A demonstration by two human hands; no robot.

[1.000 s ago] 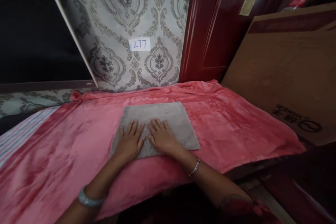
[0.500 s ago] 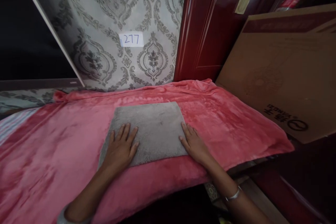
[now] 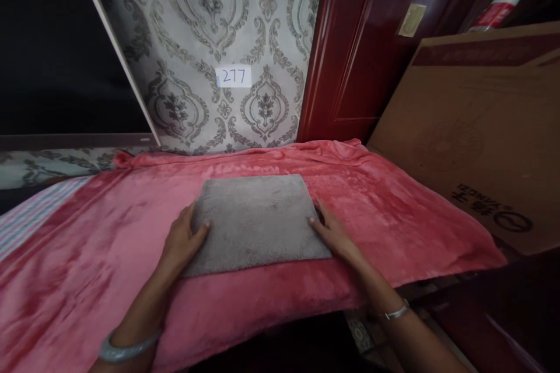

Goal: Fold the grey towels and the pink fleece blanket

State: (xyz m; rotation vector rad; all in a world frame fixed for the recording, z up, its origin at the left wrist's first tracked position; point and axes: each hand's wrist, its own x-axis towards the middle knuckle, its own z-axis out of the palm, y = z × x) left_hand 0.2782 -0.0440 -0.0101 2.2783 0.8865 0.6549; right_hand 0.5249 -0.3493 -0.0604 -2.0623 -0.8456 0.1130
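A rectangular grey plush cloth (image 3: 258, 221) lies flat on a pink fleece blanket (image 3: 394, 210). At its left edge is my left hand (image 3: 180, 240), the thumb on top and the fingers along the edge, their tips partly hidden. My right hand (image 3: 335, 236) takes the opposite edge the same way, its thumb on the upper face and its fingers at the side. Both hands look closed on the cloth's borders.
A large cardboard box (image 3: 472, 128) stands on the right, with a plastic bottle (image 3: 503, 3) above it. A dark screen (image 3: 65, 58) fills the left back. Behind the blanket are patterned wallpaper (image 3: 210, 0), a paper label (image 3: 234, 76) and a dark red door (image 3: 350, 41).
Both hands have gone from lying flat on the grey cloth to its left and right edges, thumbs on top. The whole view has shifted slightly.
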